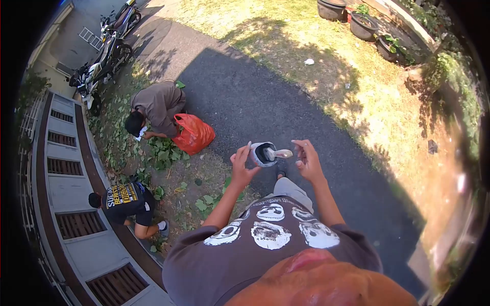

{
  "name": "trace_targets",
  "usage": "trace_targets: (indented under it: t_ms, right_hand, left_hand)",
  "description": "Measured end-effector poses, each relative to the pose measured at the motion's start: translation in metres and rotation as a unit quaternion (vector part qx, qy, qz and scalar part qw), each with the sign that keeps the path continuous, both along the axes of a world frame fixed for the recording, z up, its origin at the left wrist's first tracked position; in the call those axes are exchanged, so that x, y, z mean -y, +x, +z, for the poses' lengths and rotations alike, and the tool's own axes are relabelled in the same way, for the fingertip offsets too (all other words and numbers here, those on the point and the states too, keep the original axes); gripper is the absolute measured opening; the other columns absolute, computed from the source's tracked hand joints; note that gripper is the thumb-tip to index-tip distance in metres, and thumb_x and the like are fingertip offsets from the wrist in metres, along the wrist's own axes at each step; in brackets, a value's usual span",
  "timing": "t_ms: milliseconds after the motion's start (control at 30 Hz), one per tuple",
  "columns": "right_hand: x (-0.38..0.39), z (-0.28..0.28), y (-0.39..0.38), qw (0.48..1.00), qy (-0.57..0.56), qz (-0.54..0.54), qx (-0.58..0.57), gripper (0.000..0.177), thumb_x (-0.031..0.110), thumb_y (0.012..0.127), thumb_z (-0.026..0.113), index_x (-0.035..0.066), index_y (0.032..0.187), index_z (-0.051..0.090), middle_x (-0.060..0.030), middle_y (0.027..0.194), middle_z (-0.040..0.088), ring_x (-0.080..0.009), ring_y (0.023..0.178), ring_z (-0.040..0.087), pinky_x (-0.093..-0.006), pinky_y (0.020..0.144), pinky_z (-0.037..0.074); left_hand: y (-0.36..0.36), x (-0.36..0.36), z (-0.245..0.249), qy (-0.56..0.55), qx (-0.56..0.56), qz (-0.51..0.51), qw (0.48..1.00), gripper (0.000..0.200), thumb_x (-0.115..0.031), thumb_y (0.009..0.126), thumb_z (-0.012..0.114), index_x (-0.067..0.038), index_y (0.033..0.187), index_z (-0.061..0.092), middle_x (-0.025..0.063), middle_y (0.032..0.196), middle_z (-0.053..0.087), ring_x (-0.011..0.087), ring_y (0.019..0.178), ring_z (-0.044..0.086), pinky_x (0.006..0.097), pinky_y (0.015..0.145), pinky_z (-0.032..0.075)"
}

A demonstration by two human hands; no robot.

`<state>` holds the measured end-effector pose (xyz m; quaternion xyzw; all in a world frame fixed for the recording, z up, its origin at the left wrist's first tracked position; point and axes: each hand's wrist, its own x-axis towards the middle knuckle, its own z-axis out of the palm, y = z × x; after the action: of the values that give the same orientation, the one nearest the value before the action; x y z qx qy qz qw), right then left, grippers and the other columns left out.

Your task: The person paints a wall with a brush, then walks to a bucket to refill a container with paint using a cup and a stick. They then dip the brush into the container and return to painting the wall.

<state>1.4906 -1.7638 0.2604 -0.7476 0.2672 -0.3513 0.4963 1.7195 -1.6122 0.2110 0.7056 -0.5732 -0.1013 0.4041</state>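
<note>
In the head view my left hand (242, 168) is closed round the side of a small whitish container (259, 159) with a dark inside. A pale spoon-like tool (280, 153) leans in it, its handle end pointing right. What the container holds is too small to make out. My right hand (310, 162) is just right of that handle, fingers curved and apart, with nothing visible in them.
A crouching person (158, 104) is beside a red plastic bag (194, 133). Another person in a black shirt (125, 201) is near the slatted wall (69, 194). Motorcycles (104, 64) stand upper left, plant pots (363, 26) upper right. I am over an asphalt path (240, 97).
</note>
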Motion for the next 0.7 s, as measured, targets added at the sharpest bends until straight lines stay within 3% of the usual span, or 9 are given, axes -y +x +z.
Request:
trace_targets:
  t_ms: [67, 133, 167, 200, 233, 267, 300, 500, 700]
  right_hand:
    - [0.069, -0.075, 0.016, 0.990, 0.053, -0.128, 0.015, 0.053, 0.050, 0.097, 0.060, 0.004, 0.124, 0.063, -0.0116, 0.097, 0.067, -0.0206, 0.090, 0.064, -0.0349, 0.079, 0.051]
    - [0.118, -0.157, 0.019, 0.935, 0.164, -0.265, -0.168, 0.057, 0.050, 0.099, 0.057, 0.000, 0.124, 0.062, -0.0179, 0.106, 0.069, -0.0271, 0.099, 0.067, -0.0375, 0.085, 0.052]
    - [0.133, -0.233, 0.003, 0.895, 0.169, -0.279, -0.306, 0.062, 0.053, 0.099, 0.054, -0.004, 0.121, 0.062, -0.0244, 0.113, 0.068, -0.0353, 0.106, 0.066, -0.0431, 0.091, 0.051]
    - [0.134, -0.309, -0.018, 0.823, 0.191, -0.269, -0.463, 0.073, 0.062, 0.097, 0.049, -0.006, 0.120, 0.062, -0.0286, 0.112, 0.068, -0.0410, 0.103, 0.067, -0.0475, 0.092, 0.050]
    - [0.130, -0.283, -0.008, 0.750, 0.321, -0.136, -0.562, 0.079, 0.069, 0.096, 0.042, -0.003, 0.123, 0.063, -0.0297, 0.116, 0.066, -0.0431, 0.106, 0.066, -0.0492, 0.096, 0.049]
    - [0.128, -0.251, -0.010, 0.657, 0.514, -0.076, -0.547, 0.081, 0.067, 0.096, 0.047, -0.005, 0.131, 0.058, -0.0248, 0.122, 0.067, -0.0355, 0.114, 0.065, -0.0432, 0.097, 0.049]
    - [0.127, -0.250, -0.005, 0.698, 0.540, 0.074, -0.464, 0.073, 0.061, 0.100, 0.043, -0.003, 0.133, 0.057, -0.0209, 0.126, 0.065, -0.0306, 0.117, 0.063, -0.0405, 0.097, 0.049]
    - [0.310, -0.322, 0.158, 0.803, 0.404, 0.063, -0.434, 0.071, 0.060, 0.101, 0.040, -0.001, 0.132, 0.058, -0.0231, 0.126, 0.065, -0.0344, 0.116, 0.063, -0.0419, 0.098, 0.048]
    - [0.421, -0.311, 0.357, 0.883, 0.277, 0.052, -0.375, 0.069, 0.059, 0.101, 0.036, 0.002, 0.130, 0.061, -0.0257, 0.126, 0.065, -0.0391, 0.115, 0.063, -0.0437, 0.098, 0.048]
  left_hand:
    - [0.027, 0.042, 0.003, -0.015, -0.048, 0.069, 0.996, 0.105, -0.016, 0.058, 0.089, -0.006, 0.151, 0.043, 0.0090, 0.129, 0.059, 0.0268, 0.123, 0.054, 0.0413, 0.106, 0.031]
    - [0.058, 0.079, 0.020, -0.013, -0.048, 0.091, 0.995, 0.105, -0.016, 0.058, 0.089, -0.005, 0.151, 0.041, 0.0091, 0.128, 0.059, 0.0275, 0.123, 0.054, 0.0414, 0.105, 0.032]
    - [0.078, 0.096, 0.024, -0.019, -0.050, 0.096, 0.994, 0.104, -0.016, 0.060, 0.089, -0.005, 0.152, 0.040, 0.0078, 0.129, 0.059, 0.0252, 0.123, 0.054, 0.0412, 0.104, 0.030]
    - [0.098, 0.113, 0.027, -0.027, -0.052, 0.101, 0.993, 0.103, -0.016, 0.062, 0.089, -0.005, 0.152, 0.040, 0.0066, 0.130, 0.059, 0.0230, 0.124, 0.053, 0.0409, 0.103, 0.028]
    - [0.119, 0.128, 0.028, -0.030, -0.036, 0.108, 0.993, 0.105, -0.016, 0.061, 0.089, -0.004, 0.153, 0.038, 0.0064, 0.130, 0.059, 0.0229, 0.124, 0.054, 0.0410, 0.103, 0.027]
    - [0.140, 0.145, 0.028, -0.038, -0.040, 0.119, 0.991, 0.105, -0.016, 0.061, 0.089, -0.004, 0.153, 0.038, 0.0064, 0.130, 0.059, 0.0229, 0.124, 0.054, 0.0410, 0.103, 0.027]
    - [0.162, 0.160, 0.029, -0.030, -0.039, 0.129, 0.990, 0.106, -0.017, 0.061, 0.089, -0.004, 0.153, 0.037, 0.0063, 0.130, 0.059, 0.0228, 0.124, 0.053, 0.0410, 0.103, 0.027]
    - [0.316, 0.247, 0.005, -0.019, -0.037, 0.202, 0.978, 0.108, -0.024, 0.063, 0.090, -0.004, 0.154, 0.036, 0.0067, 0.127, 0.060, 0.0254, 0.119, 0.056, 0.0431, 0.103, 0.031]
    - [0.514, 0.347, 0.025, -0.014, -0.020, 0.212, 0.977, 0.109, -0.022, 0.062, 0.090, -0.004, 0.154, 0.035, 0.0054, 0.127, 0.060, 0.0219, 0.117, 0.056, 0.0401, 0.097, 0.030]
